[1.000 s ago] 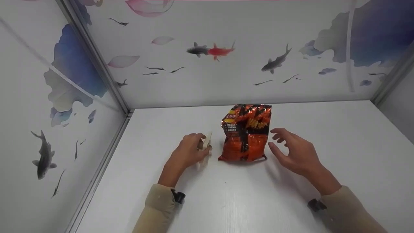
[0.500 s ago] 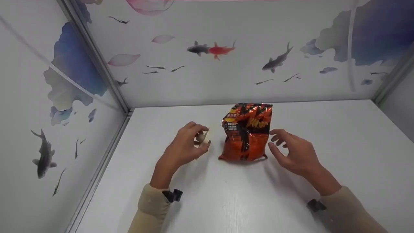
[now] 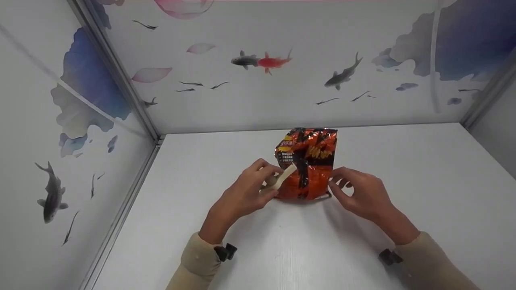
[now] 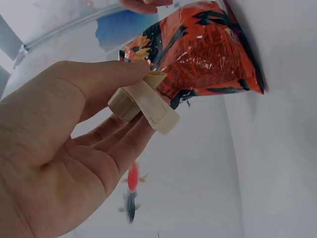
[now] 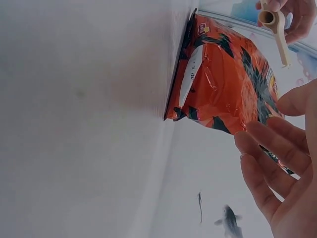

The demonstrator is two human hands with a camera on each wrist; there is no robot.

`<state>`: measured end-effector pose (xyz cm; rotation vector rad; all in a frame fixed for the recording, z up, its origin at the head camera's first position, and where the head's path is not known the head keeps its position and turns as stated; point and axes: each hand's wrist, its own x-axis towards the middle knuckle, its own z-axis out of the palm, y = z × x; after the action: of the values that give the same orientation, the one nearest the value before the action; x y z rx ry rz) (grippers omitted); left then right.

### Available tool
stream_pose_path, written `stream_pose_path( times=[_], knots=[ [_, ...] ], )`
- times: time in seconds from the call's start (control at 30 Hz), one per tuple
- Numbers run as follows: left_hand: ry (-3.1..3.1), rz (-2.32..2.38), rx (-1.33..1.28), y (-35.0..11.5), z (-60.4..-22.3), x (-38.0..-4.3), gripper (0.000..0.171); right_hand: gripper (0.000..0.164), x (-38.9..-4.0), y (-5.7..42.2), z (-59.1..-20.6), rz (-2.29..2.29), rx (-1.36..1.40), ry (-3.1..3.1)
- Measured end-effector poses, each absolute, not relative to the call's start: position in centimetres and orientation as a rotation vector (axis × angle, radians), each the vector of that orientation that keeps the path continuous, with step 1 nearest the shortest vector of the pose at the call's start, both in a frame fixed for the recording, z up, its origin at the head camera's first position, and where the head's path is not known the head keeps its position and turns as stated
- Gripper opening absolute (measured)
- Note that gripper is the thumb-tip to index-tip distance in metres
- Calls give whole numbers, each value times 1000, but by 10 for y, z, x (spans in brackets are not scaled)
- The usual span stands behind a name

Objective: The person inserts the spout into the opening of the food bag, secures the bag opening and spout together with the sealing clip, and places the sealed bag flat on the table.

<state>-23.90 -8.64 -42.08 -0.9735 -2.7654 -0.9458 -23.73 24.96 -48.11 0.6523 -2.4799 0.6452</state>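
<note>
A cream plastic sealing clip with a round spout (image 3: 286, 175) is pinched between the thumb and fingers of my left hand (image 3: 244, 193). The left wrist view shows the clip (image 4: 154, 108) from close up, its flat bar crossing a short tube. Behind it stands an orange and black snack bag (image 3: 316, 177), upright on the table; in the head view the clip overlaps its left side. My right hand (image 3: 363, 195) is at the bag's right edge, fingers loosely bent. In the right wrist view those fingers (image 5: 277, 148) overlap the bag (image 5: 218, 84); whether they touch it I cannot tell.
The white tabletop (image 3: 290, 249) extends around the bag to the back wall (image 3: 282, 104), which is printed with fish and petals. A left side panel (image 3: 24, 121) meets it at a metal corner post (image 3: 117, 68).
My left hand has lifted the clip and carried it right, up to the bag. The right hand has shifted slightly closer to the bag's edge. The bag stays about where it was.
</note>
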Motion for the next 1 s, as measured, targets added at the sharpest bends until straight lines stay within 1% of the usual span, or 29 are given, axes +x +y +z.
stream_pose_path(
  times=[0.13,0.23,0.47,0.57,0.67,0.8,1.0],
  knots=[
    [-2780,-910,-1012,-76,-426,-236,49,22,-237,247,-482,659,679,-2483],
    [-2775,-920,-1048,-69,-430,-234,45,24,-235,245,-482,674,694,-2485],
    [-2764,-890,-1125,-56,-437,-231,42,41,-230,240,-482,706,744,-2498],
    [-2741,-863,-1156,-53,-439,-230,42,45,-229,239,-482,724,786,-2483],
    [-2727,-865,-1169,-52,-441,-229,41,44,-229,237,-482,758,816,-2470],
    [-2722,-884,-1175,-50,-443,-228,41,39,-228,234,-483,807,834,-2474],
    [-2698,-892,-1196,-48,-447,-230,45,35,-227,232,-483,857,839,-2476]
  ],
)
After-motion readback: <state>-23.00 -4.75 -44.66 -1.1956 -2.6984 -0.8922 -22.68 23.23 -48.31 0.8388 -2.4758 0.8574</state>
